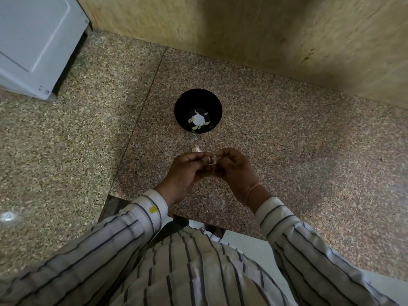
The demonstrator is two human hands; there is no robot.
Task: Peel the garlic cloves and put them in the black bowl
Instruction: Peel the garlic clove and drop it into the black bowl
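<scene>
One black bowl (198, 111) on the granite counter (287, 151), about four peeled garlic cloves (197, 127) inside the bowl, one garlic piece (196, 149) just before it, two hands, left hand (185, 173), right hand (234, 168), beyond that.

This looks like a home kitchen, shown by the speckled granite counter (287, 151) set against a beige stone-look wall (242, 29), the white appliance (33, 40) standing in its corner, and the black bowl (183, 102) holding peeled garlic cloves (196, 127).
</scene>
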